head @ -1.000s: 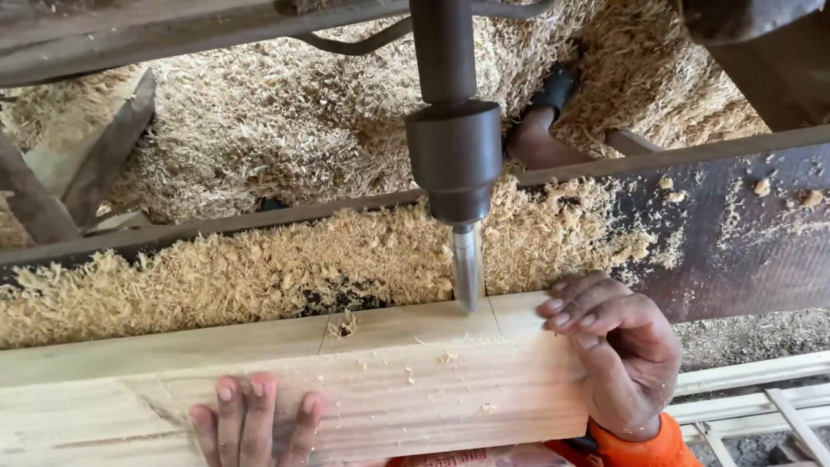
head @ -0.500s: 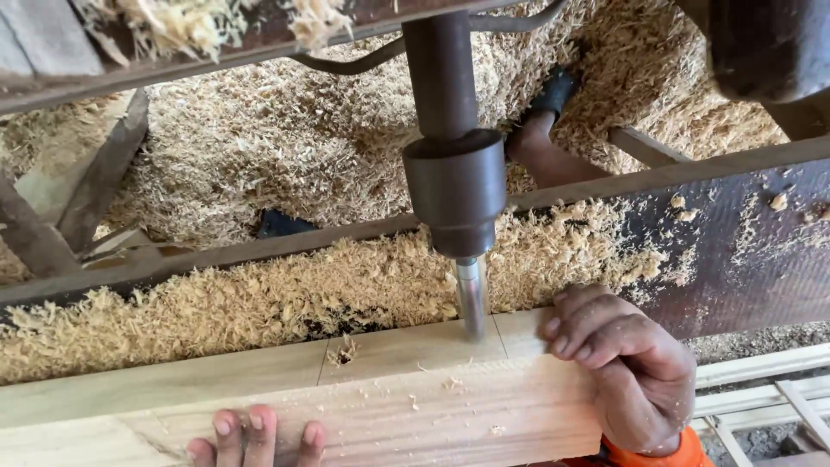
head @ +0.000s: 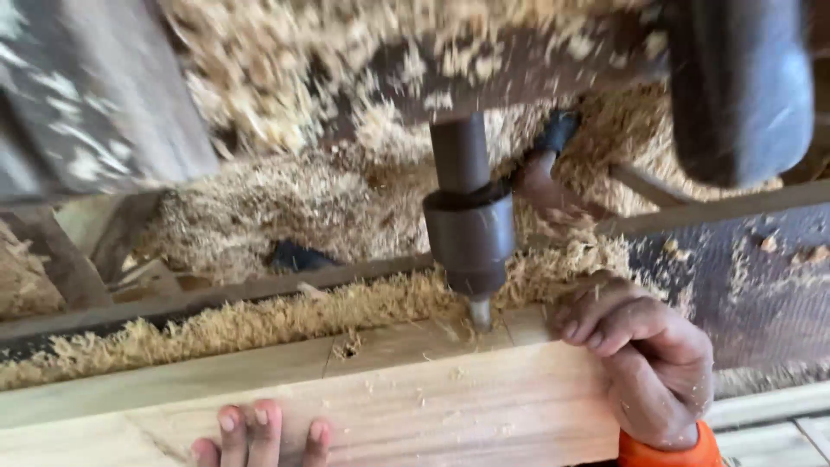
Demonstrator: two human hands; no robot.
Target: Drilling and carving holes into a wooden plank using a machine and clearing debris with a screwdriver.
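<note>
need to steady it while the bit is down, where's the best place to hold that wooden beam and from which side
Hold the wooden beam on its flat near face and its end, coming from the near side, away from the drill bit on the top face. The long, flat, square-edged shape suits pressing palms: the right hand wraps the end, and the left hand has fingertips on the near face.

I see woodworking shop: drill press chuck [head: 469, 238] at 12 o'clock, sawdust [head: 285, 199] heaped behind pale timber beam [head: 415, 398].
</note>
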